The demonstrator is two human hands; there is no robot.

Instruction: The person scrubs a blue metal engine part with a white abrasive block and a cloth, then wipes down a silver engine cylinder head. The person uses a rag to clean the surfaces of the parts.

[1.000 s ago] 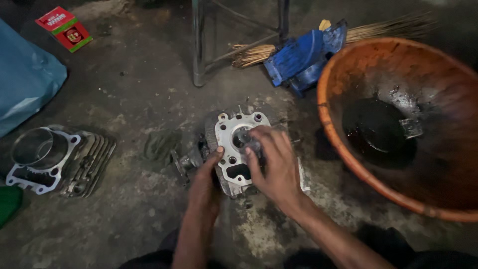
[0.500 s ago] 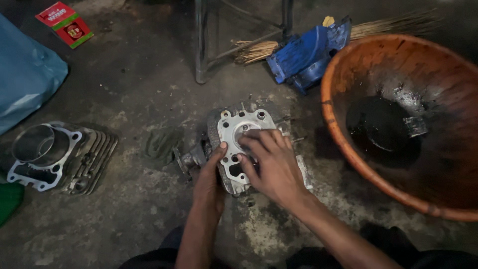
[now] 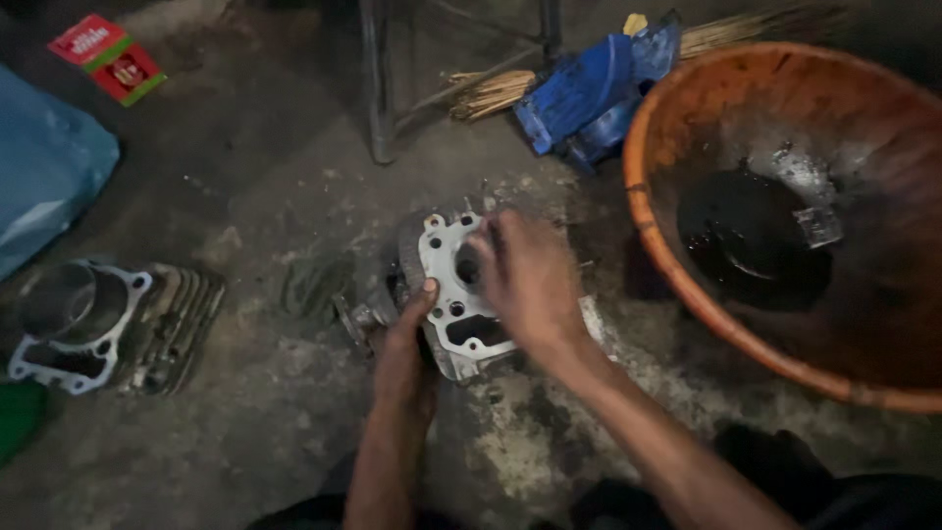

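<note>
A stained concrete floor (image 3: 245, 422) is seen from above, everything resting on it. The largest thing, an orange basin (image 3: 687, 294) at the right, is dirtied inside with a pool of black oil (image 3: 746, 240), and a small metal part (image 3: 819, 228) lies in it. A blue plastic bag (image 3: 44, 186) is cut off at the left edge. A blue plastic container (image 3: 589, 93) is laid against a stick broom (image 3: 491, 93) at the top, beside the metal legs of a stool (image 3: 378, 88). A finned engine cylinder block (image 3: 108, 324) is lying at the lower left, well apart from the hands. The cylinder head (image 3: 456, 314), pale metal with bolt holes, is placed at the centre of the floor, just left of the basin, its flat face turned up. The right hand (image 3: 525, 280) is laid over its upper middle, fingers curled down onto the round chamber; whether anything is pinched under them cannot be told, the view being blurred. The left hand (image 3: 402, 358) is pressed against the head's left edge, thumb on the face, clasping it steady. A red and green carton (image 3: 108, 59) is seen at the top left. A green object (image 3: 18, 417) is cut off at the lower left.
</note>
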